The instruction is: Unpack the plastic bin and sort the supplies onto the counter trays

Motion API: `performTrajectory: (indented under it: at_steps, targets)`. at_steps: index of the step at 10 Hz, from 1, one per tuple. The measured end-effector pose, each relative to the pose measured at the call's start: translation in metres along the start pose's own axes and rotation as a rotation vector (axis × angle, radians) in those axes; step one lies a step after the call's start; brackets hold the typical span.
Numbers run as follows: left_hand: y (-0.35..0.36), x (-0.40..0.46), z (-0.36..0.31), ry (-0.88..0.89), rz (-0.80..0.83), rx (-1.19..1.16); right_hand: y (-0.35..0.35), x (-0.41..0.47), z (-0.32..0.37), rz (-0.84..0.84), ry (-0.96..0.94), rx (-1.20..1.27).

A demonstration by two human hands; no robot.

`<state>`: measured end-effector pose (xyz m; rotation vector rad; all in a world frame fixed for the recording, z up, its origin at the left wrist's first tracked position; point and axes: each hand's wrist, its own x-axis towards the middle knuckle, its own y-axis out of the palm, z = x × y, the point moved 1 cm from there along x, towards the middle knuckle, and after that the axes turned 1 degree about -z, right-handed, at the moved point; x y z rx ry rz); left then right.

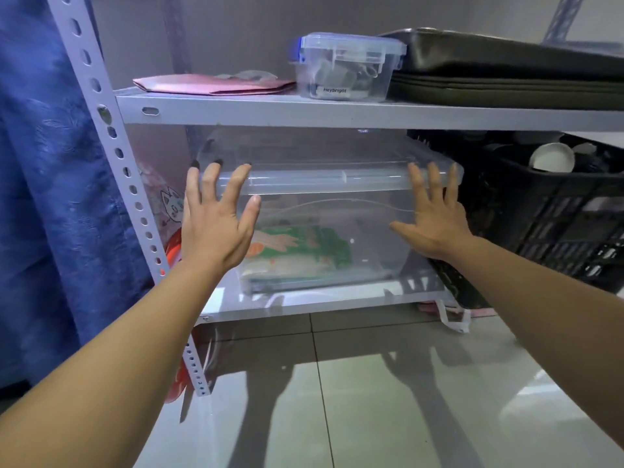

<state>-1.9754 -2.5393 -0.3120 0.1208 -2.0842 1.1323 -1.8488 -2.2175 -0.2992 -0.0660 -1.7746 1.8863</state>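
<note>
A large clear plastic bin [324, 211] with a clear lid stands on the lower shelf [304, 307] of a white metal rack. Through its front wall I see flat green and orange packets [300, 251] lying on the bottom. My left hand [216, 221] is spread in front of the bin's left front corner, fingertips at the lid's edge. My right hand [435, 214] is spread at the right front corner, fingers at the lid. Neither hand holds anything; whether they touch the bin is unclear.
The upper shelf [337, 113] carries a pink envelope [216, 84], a small clear box with blue clips [347, 67] and a black case [506, 72]. A black crate [557, 214] with white cups stands right of the bin. A blue curtain [44, 197] hangs left. Tiled floor below.
</note>
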Motion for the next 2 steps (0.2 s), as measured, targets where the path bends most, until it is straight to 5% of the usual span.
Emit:
performTrajectory:
  at_steps: [2]
  targets:
    - [-0.029, -0.004, -0.006, 0.013, 0.243, 0.079, -0.035, -0.028, 0.007, 0.203, 0.051, -0.008]
